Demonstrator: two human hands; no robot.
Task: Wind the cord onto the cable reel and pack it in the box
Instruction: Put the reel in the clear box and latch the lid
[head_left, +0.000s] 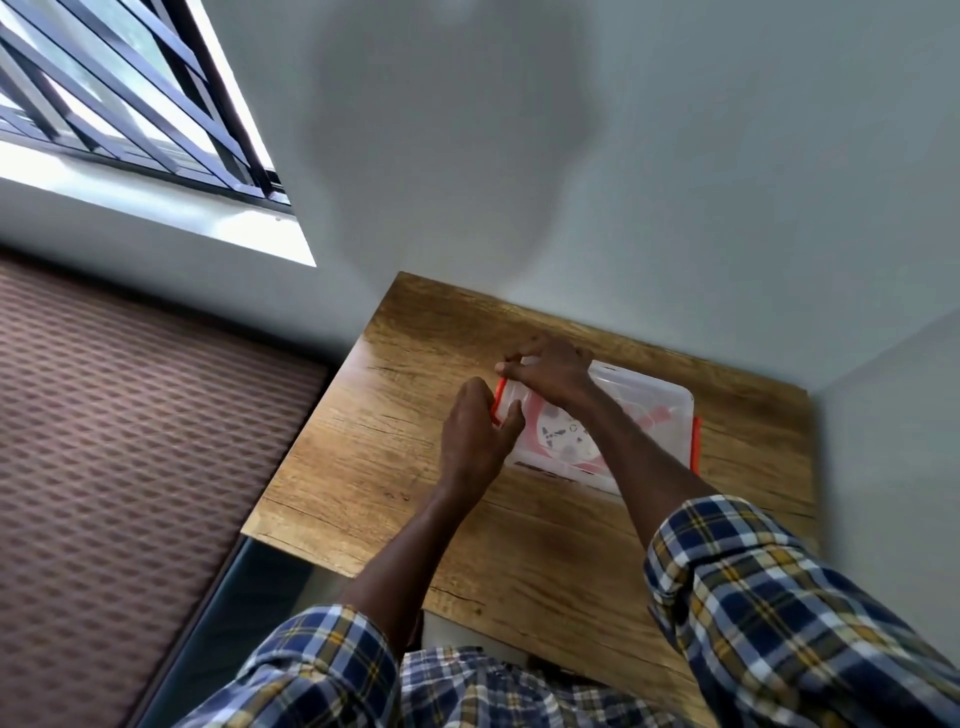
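Note:
A clear plastic box (649, 410) with a translucent lid and orange side clips lies on the wooden table (395, 467). Through the lid I see the round cable reel (563, 439) with its pink-red cord wound around a pale hub. My left hand (475, 436) is at the box's left end, thumb and fingers pinching the orange clip (498, 402). My right hand (550, 371) presses down on the lid's far left corner with its fingers spread. The right-hand orange clip (696, 441) lies flat against the box's side.
The table stands in a corner against pale walls at the back and right. Its left edge drops to a patterned brown floor (130, 441). A barred window (130, 104) is at upper left. My plaid sleeves fill the bottom of the view.

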